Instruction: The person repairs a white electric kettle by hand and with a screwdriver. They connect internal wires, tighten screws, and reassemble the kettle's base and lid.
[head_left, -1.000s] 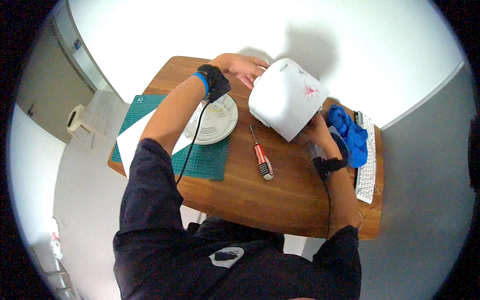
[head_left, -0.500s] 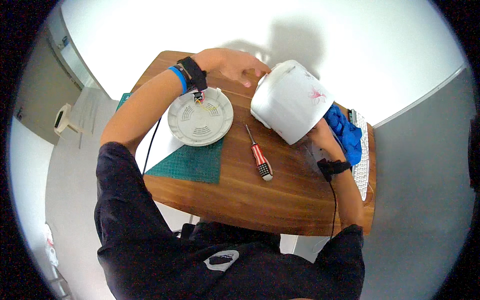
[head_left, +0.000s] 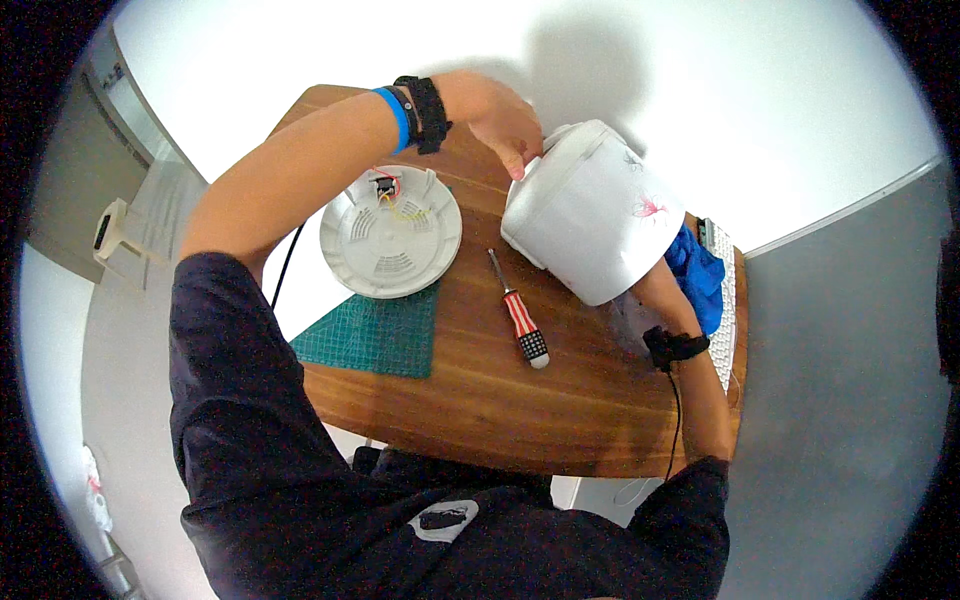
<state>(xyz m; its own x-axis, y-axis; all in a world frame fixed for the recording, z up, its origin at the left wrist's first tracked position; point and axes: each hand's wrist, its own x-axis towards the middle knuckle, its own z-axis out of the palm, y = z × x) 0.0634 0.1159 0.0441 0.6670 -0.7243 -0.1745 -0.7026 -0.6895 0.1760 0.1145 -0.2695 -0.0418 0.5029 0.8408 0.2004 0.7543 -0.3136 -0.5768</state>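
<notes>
Head view, watched from my remote post: a white pot (head_left: 600, 215) lies tilted over the right half of a wooden surface (head_left: 470, 400), toward its far edge, between the person's two hands. The left hand (head_left: 505, 120) has its thumb at the pot's left end, other fingers partly lost behind, and I cannot tell whether it grasps; the right hand (head_left: 657, 288) disappears at the pot's lower right end, its grip likewise beyond my telling. I judge a slip the chief risk: smooth, curved walls and a slack hold at either end could let the pot roll toward the screwdriver (head_left: 520, 325), which lies between it and the round cover (head_left: 390, 240). A dip of the left forearm (head_left: 300, 185) could snag the cover's wiring (head_left: 386, 187). The cloth (head_left: 703, 280), near the surface's right edge, could bunch against the pot and shift it. Hidden from me are the pot's inside, whether it touches the surface, and much of the mat (head_left: 375, 338) beneath cover and paper (head_left: 318, 295). The keyboard (head_left: 728, 345) along the right edge is partly covered; a clear film (head_left: 628, 320) near the right hand is too faint to identify.
</notes>
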